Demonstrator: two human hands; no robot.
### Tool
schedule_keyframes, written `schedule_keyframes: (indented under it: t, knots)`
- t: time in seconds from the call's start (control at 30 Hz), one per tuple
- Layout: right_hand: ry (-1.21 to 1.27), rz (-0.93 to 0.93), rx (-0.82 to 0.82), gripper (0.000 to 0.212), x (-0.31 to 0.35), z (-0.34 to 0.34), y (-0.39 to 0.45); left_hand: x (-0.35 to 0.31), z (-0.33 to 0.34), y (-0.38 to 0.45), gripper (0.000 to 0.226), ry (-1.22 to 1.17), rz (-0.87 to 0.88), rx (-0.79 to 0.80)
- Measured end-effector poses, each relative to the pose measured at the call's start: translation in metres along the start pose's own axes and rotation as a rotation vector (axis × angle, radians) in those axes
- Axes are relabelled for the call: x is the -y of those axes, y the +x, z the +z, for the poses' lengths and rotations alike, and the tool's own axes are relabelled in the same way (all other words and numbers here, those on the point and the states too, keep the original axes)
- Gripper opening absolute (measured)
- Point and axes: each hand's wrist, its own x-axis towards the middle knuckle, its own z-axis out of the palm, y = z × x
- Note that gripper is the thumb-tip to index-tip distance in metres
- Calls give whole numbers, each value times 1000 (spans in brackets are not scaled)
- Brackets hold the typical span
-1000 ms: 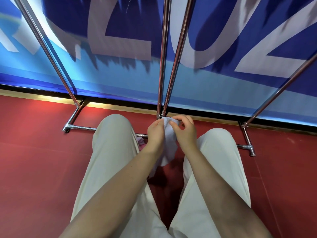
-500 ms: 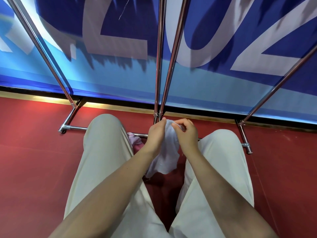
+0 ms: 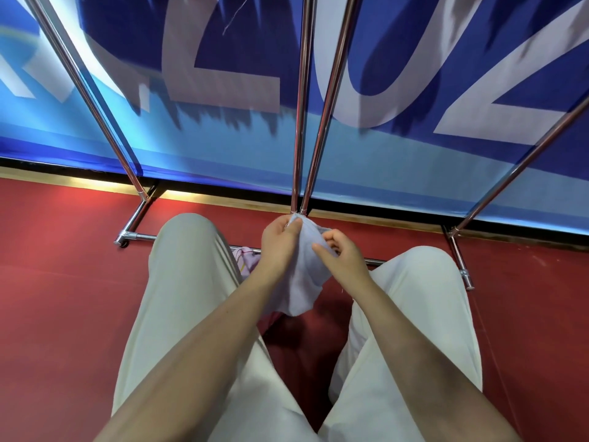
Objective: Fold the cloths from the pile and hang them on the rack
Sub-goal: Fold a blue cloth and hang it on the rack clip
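cloth: pale lavender-white cloth (image 3: 305, 282), held up between the knees and hanging in loose folds above the red floor (image 3: 63, 314).
handling: judged light, limp and without stiffness; it will sag from wherever it is held, so taking two corners or one edge looks best for squaring it.
left hand: left hand (image 3: 279, 240) pinches the top edge, thumb over the fabric, fingers curled behind.
right hand: right hand (image 3: 342, 255) curled close on the cloth's right side, fingertips gathering the fabric; the exact pinch cannot be told.
pile: pink patterned cloth (image 3: 245, 258) lies on the floor beside the left knee, mostly hidden.
rack: chrome rack (image 3: 301, 122), uprights just beyond the hands, base bar on the floor.
backdrop: blue banner (image 3: 446, 59) behind the rack.
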Motion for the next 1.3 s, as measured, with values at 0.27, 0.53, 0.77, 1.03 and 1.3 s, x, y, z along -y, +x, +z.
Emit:
schedule_keyframes:
  t: [0.27,0.53,0.77,1.03,1.3]
  knots:
    - [-215,-112,-8,5,-7,-7,-7,1,-18,1,19,74,95,38]
    - [-373,-305,-146,18,2,-7,-14,4,-34,2,17,69,89,-15]
    - [-332,-253,-39,20,7,-6,-19,6,-38,-1,18,52,86,-18]
    - [-390,-263,-124,11,4,-15,-15,4,-41,1,19,80,113,-38]
    - [-442,-317,-307,30,-1,-17,-8,4,-43,3,18,77,134,-45]
